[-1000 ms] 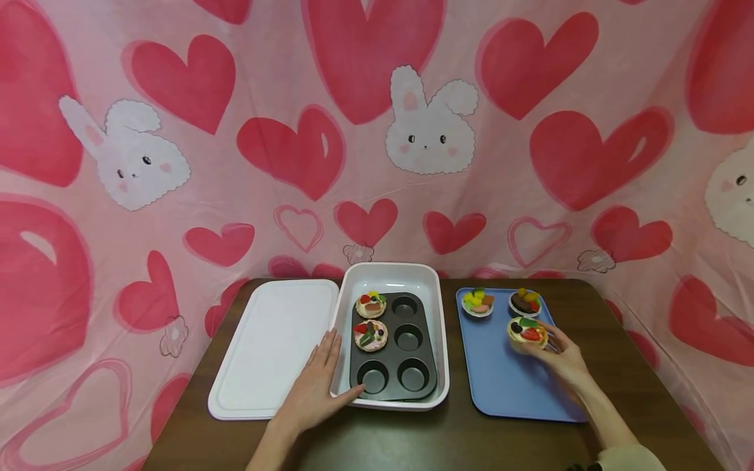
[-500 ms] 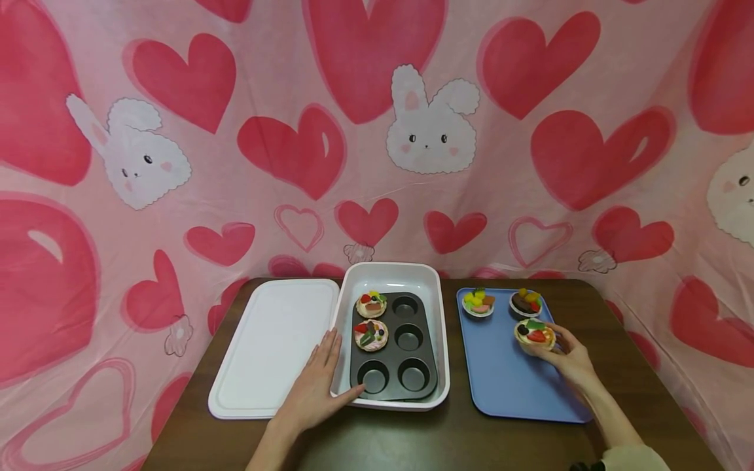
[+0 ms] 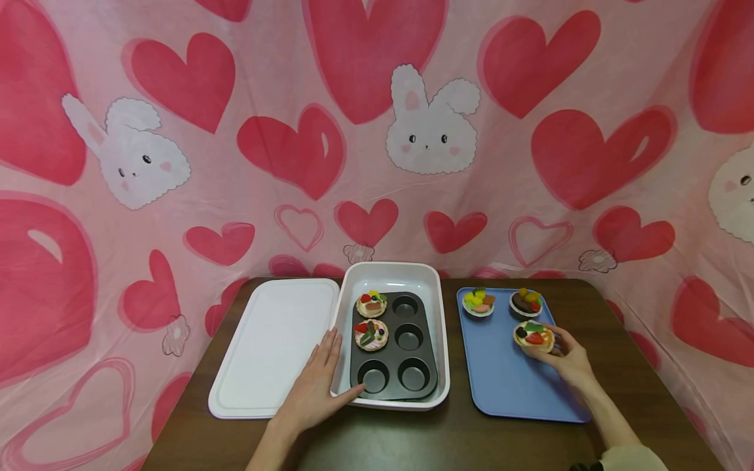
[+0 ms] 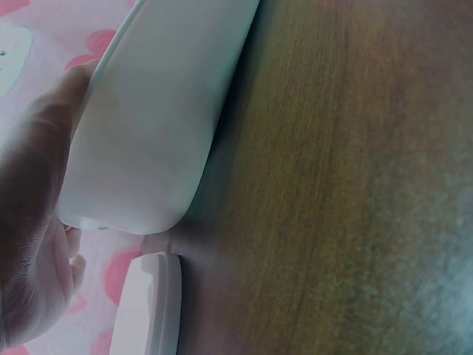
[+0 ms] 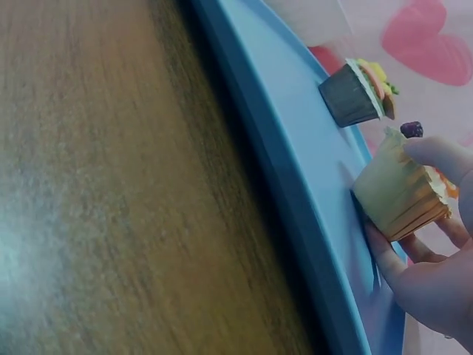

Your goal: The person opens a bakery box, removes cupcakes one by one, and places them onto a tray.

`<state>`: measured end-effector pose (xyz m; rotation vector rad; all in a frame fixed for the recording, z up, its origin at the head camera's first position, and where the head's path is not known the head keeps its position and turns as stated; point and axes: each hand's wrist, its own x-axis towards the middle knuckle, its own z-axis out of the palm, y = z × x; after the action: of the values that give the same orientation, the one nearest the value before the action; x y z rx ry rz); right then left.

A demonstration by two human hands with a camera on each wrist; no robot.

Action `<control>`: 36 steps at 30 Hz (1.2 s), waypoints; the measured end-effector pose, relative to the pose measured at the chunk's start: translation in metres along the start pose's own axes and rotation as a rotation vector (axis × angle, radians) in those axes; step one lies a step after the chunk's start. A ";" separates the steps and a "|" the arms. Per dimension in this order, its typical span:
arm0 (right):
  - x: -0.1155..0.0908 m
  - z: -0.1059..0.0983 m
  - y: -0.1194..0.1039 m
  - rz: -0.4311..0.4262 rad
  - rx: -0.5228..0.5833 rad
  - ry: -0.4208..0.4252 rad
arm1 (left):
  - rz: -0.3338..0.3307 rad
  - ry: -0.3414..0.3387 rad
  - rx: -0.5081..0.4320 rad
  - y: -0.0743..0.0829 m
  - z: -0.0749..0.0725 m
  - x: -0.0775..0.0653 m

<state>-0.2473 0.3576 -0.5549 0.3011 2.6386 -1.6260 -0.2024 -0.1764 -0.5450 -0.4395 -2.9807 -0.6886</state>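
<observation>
My right hand (image 3: 568, 360) grips a cupcake (image 3: 533, 337) topped with fruit, over the blue tray (image 3: 512, 386). In the right wrist view the thumb and fingers curl round its pale wrapper (image 5: 392, 185). The base is very close to the tray; I cannot tell whether it touches. Two more fruit cupcakes, one yellow-topped (image 3: 478, 304) and one dark (image 3: 525, 303), stand at the tray's far end. My left hand (image 3: 318, 379) rests with straight fingers along the left side of the white bin (image 3: 442, 327), thumb over its front edge. A dark muffin pan (image 3: 391, 366) lies inside.
Two cupcakes sit in the pan's left column, one at the back (image 3: 371, 305) and one in the middle (image 3: 371, 335). The other cups hold nothing. A white lid or board (image 3: 273, 347) lies left of the bin on the wooden table (image 3: 406, 445). A heart-print cloth (image 3: 283, 150) hangs behind.
The right hand and its cupcake have shifted slightly right, then stayed nearly still. The left hand has not moved.
</observation>
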 end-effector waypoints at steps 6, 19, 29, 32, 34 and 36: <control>-0.002 0.005 0.002 -0.114 -0.058 0.043 | -0.009 -0.012 -0.012 0.000 0.000 0.000; -0.006 -0.007 -0.004 -0.301 -0.434 0.052 | -0.018 -0.020 -0.021 -0.001 -0.001 0.000; -0.008 -0.013 0.007 -0.471 -0.547 0.155 | -0.004 -0.010 -0.007 0.000 -0.002 0.001; -0.009 -0.014 0.008 -0.498 -0.551 0.174 | -0.004 -0.012 -0.012 0.000 -0.002 0.002; -0.009 -0.014 0.006 -0.498 -0.540 0.176 | -0.008 -0.015 -0.013 0.001 -0.001 0.002; -0.009 -0.014 0.001 -0.512 -0.529 0.184 | -0.011 -0.013 -0.014 0.001 -0.001 0.002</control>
<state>-0.2372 0.3689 -0.5488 -0.2774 3.3446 -0.9216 -0.2038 -0.1757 -0.5434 -0.4312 -2.9948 -0.7102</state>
